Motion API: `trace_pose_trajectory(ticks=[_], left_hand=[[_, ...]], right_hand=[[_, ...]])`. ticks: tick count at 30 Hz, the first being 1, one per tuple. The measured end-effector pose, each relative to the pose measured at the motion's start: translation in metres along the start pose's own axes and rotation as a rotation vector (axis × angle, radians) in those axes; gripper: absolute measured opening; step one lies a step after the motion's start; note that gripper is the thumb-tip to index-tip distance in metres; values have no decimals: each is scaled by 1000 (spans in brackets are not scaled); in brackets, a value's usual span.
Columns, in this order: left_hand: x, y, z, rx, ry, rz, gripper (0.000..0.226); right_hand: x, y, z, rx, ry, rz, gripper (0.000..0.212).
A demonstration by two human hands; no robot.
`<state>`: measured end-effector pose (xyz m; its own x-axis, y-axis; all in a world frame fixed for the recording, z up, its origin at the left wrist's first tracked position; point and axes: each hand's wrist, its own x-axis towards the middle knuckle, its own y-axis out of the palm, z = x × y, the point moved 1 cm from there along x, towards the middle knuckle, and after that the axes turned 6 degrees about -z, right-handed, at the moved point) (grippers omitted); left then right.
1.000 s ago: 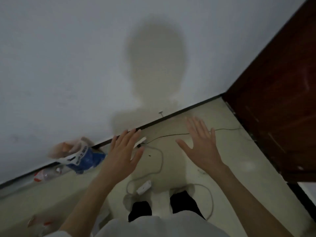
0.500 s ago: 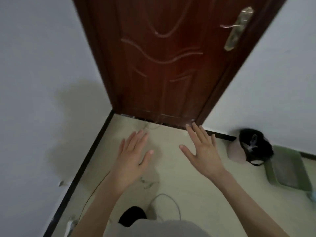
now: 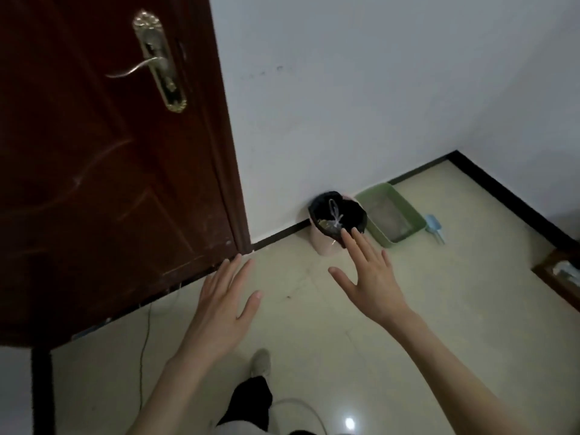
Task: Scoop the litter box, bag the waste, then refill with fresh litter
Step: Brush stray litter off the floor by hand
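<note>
Pink bin (image 3: 323, 243) between brown door (image 3: 110, 183) and litter box (image 3: 405, 204)

Likely a home: wooden door (image 3: 103, 171), tiled floor (image 3: 361, 324), litter box (image 3: 390, 213).

Both your arms reach forward, forearms bare; your left hand (image 3: 219, 312) is out flat, back of hand up, fingers straight and close together, thumb splayed to the right; holds nothing; your right hand (image 3: 372, 282) sits a bit further ahead and higher in view, back up, fingers straight and slightly fanned, thumb splayed left toward the other hand; also holds nothing; hands apart, not touching; one leg and shoe visible below, between your forearms.
</note>
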<state>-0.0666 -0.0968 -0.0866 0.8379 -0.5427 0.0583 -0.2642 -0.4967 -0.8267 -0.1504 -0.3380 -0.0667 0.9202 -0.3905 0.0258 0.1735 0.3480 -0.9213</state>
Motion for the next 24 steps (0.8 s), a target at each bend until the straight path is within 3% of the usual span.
trace_pose_trajectory(ticks=[5,11,15,24], left_hand=[[107,14,-4,-39,51,65,74],[213,65,-69,-53,232,182,75],[254,121,-127,-43,347,247,78],[324,277,-292,-35,363,352,80]], right_hand=[[36,-7,-33,68,224,-43,74],[60,-37,-110,49,471,-117,68],[73,-59,-173,49,550,-130,67],[109,-126,-371,-11,586,-63,68]])
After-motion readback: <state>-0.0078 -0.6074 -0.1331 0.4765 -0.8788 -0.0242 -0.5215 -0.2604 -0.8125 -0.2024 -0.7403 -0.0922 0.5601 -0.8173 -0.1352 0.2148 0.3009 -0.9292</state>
